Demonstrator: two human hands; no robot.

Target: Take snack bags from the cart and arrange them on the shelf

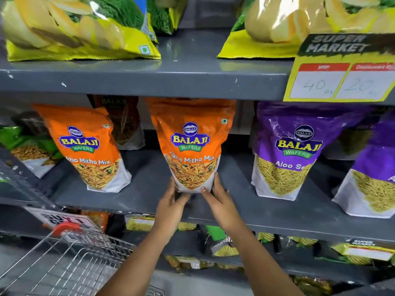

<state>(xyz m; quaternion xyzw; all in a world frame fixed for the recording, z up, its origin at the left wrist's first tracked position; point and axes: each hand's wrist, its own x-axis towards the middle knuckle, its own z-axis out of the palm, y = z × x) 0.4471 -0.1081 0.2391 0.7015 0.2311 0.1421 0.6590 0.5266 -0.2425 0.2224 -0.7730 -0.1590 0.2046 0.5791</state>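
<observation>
Both hands cup the base of an orange Tikha Mitha Mix bag [192, 144]: the left hand [172, 199] presses its fingers against the lower left corner, and the right hand [220, 199] wraps the lower right corner with its thumb across the white bottom panel. Neither hand closes fully; they brace the pouch from both sides, likely to settle it upright on its gusset so the label faces out.

Nearest, at the lower left, the wire cart [70, 261] stands just beside the shelving, its red-capped handle toward the shelf; I cannot tell whether any bags are in it.

Beyond the hands, the held bag stands on the middle shelf [149, 195], set back from its front edge and roughly centred along the board. A matching orange bag [89, 146] stands to its left, leaning slightly, and a purple Aloo Sev bag [286, 150] stands toward the right end, each well apart from the held one. The spacing suggests a single front-facing row grouped by flavour.

Farther up, yellow chip bags [81, 28] sit on the top shelf behind a price tag [342, 77] clipped to its front edge.
</observation>
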